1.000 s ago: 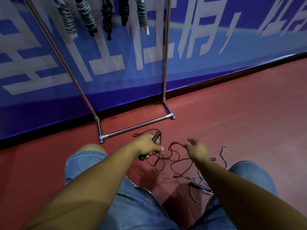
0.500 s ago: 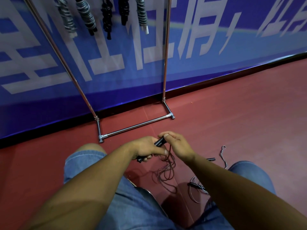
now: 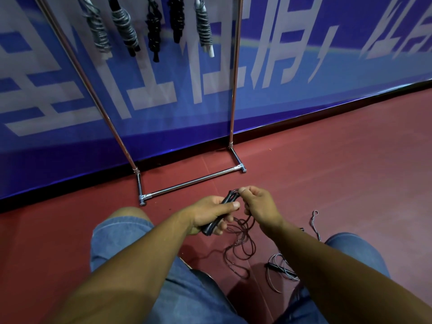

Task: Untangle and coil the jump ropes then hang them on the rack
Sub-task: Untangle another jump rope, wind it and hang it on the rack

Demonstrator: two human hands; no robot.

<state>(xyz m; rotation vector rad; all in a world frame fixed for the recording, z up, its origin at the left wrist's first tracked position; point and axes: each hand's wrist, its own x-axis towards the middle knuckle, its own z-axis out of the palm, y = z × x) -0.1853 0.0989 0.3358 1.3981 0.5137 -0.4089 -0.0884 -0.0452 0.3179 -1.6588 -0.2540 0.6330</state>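
Cannot see the top rail of the rack (image 3: 234,90) — cut off by the upper edge, likewise the hanging points of the coiled ropes (image 3: 126,29). Cannot count the black handles (image 3: 208,228) with certainty: wrapped mid-length by the left hand (image 3: 210,212). Cannot trace the dark rope (image 3: 243,230) under the fingertips of the right hand (image 3: 260,208). Partly lost behind the right forearm: the grey rope (image 3: 280,273) — strands too fine to follow.

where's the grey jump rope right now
The grey jump rope lies on the red floor at lower right of the head view, beside the right knee, just right of the dangling dark rope.
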